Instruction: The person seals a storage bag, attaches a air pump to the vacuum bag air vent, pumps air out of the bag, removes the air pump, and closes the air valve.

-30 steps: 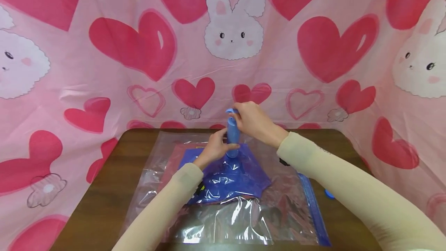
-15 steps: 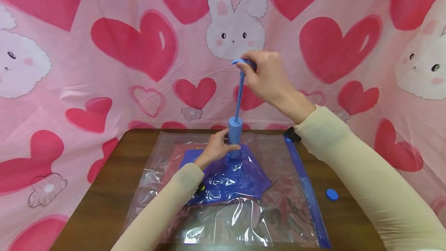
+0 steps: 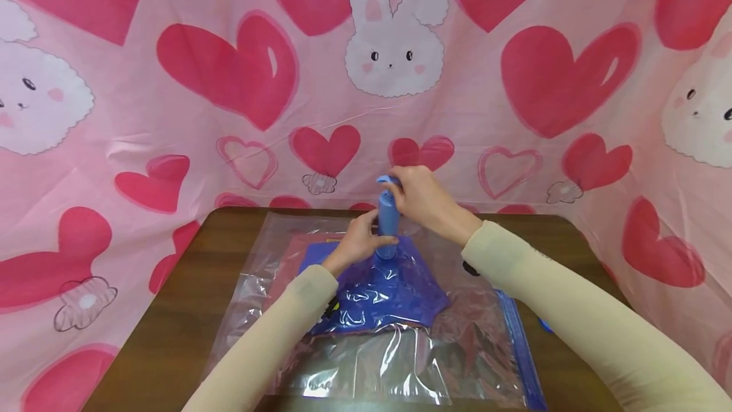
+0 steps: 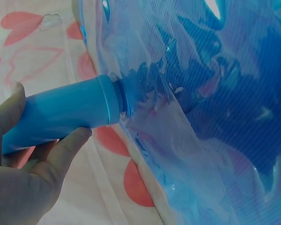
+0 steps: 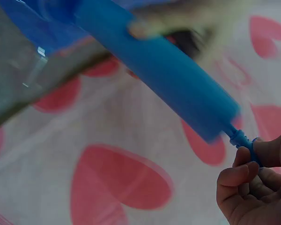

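A blue hand pump (image 3: 388, 224) stands upright on a clear plastic vacuum bag (image 3: 457, 361), its lower end against the bag's surface. My left hand (image 3: 360, 240) grips the pump's barrel (image 4: 65, 110) low down, thumb and fingers round it. At the top, my right hand (image 3: 420, 192) holds the pump's handle (image 3: 389, 180), which sits close over the barrel. A short bit of rod shows below the handle in the right wrist view, with the fingers of my right hand (image 5: 257, 183) curled on it. Folded blue cloth (image 3: 372, 304) lies inside the bag under the pump.
The bag has a blue zip edge (image 3: 520, 355) along its right side. Right of it, a round blue cap (image 3: 546, 325) lies on the brown wooden table (image 3: 177, 310), partly behind my right sleeve. A pink curtain (image 3: 320, 100) with hearts and rabbits hangs behind the table.
Half a second ago my right hand had the handle pulled high with the long rod showing; now the handle is down near the barrel. My left hand keeps its grip.
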`<action>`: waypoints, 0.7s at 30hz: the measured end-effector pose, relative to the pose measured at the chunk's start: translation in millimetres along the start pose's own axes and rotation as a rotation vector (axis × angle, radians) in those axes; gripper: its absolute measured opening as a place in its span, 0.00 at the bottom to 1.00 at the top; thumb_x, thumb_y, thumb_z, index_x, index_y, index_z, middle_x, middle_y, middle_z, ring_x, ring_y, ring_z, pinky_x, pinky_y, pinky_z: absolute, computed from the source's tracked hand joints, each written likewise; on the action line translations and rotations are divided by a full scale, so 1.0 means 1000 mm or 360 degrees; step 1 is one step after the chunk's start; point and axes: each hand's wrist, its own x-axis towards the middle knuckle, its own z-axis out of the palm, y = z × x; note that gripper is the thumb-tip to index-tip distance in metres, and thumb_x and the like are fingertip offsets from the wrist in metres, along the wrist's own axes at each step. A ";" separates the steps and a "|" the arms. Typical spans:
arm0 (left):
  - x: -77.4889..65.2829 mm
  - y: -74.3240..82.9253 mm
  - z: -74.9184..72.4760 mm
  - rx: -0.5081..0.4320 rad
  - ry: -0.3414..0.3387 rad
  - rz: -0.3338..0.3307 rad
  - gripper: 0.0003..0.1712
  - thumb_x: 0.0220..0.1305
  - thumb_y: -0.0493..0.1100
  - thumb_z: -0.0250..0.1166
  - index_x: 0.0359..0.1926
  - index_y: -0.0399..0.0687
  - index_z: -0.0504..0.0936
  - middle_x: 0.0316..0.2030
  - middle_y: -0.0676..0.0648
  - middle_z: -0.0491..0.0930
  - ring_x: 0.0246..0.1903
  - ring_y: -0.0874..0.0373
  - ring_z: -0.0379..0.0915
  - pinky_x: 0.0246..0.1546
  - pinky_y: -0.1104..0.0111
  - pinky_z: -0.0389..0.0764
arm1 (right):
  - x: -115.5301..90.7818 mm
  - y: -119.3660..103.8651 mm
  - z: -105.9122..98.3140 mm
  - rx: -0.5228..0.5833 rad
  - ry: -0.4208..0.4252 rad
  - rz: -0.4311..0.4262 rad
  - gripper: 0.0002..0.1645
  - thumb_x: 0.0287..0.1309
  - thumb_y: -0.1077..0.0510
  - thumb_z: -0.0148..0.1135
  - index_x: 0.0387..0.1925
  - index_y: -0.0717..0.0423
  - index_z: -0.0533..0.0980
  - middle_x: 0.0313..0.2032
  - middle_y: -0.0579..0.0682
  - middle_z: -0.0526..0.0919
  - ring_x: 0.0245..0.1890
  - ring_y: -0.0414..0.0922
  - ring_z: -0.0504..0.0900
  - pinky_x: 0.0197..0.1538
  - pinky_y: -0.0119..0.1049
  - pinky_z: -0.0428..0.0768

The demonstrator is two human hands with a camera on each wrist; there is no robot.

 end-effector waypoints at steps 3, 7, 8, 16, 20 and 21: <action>0.001 0.002 0.001 -0.0001 -0.0016 0.0004 0.33 0.63 0.40 0.79 0.66 0.39 0.77 0.57 0.38 0.83 0.56 0.40 0.82 0.56 0.51 0.82 | -0.006 0.005 0.005 0.0010 -0.0025 -0.0004 0.07 0.67 0.64 0.70 0.40 0.67 0.82 0.28 0.55 0.84 0.28 0.49 0.85 0.39 0.44 0.88; 0.000 0.002 0.002 -0.0007 0.0005 -0.0010 0.32 0.62 0.38 0.79 0.65 0.39 0.78 0.56 0.37 0.83 0.56 0.40 0.82 0.56 0.50 0.82 | -0.001 0.002 -0.003 0.0027 0.0055 -0.0105 0.06 0.68 0.64 0.69 0.36 0.66 0.81 0.25 0.54 0.81 0.26 0.49 0.82 0.36 0.44 0.86; 0.000 0.002 0.002 -0.0005 0.0010 -0.0015 0.32 0.62 0.38 0.79 0.65 0.39 0.78 0.56 0.37 0.83 0.57 0.40 0.82 0.57 0.50 0.81 | 0.002 0.000 -0.008 0.0037 0.0083 -0.0127 0.07 0.68 0.64 0.69 0.36 0.66 0.81 0.25 0.54 0.80 0.25 0.49 0.81 0.36 0.44 0.86; -0.006 0.002 0.003 0.0000 0.0010 -0.0029 0.32 0.62 0.39 0.79 0.64 0.39 0.78 0.57 0.36 0.83 0.58 0.38 0.81 0.58 0.47 0.80 | 0.031 -0.032 -0.081 0.0221 0.0443 -0.0204 0.08 0.71 0.65 0.65 0.43 0.69 0.85 0.27 0.56 0.84 0.24 0.48 0.79 0.35 0.39 0.81; -0.004 0.003 0.003 -0.0017 0.0004 -0.0030 0.32 0.63 0.40 0.78 0.66 0.40 0.78 0.59 0.37 0.82 0.59 0.37 0.80 0.59 0.45 0.79 | 0.034 -0.037 -0.097 0.0177 0.0517 -0.0201 0.10 0.73 0.63 0.64 0.45 0.68 0.85 0.28 0.56 0.82 0.24 0.48 0.75 0.34 0.36 0.76; -0.003 0.003 0.003 -0.0015 -0.0001 -0.0033 0.32 0.63 0.40 0.78 0.66 0.41 0.77 0.59 0.37 0.82 0.59 0.37 0.80 0.59 0.45 0.79 | 0.033 -0.036 -0.097 0.0165 0.0515 -0.0192 0.10 0.73 0.62 0.64 0.45 0.68 0.85 0.28 0.56 0.82 0.24 0.48 0.76 0.34 0.36 0.77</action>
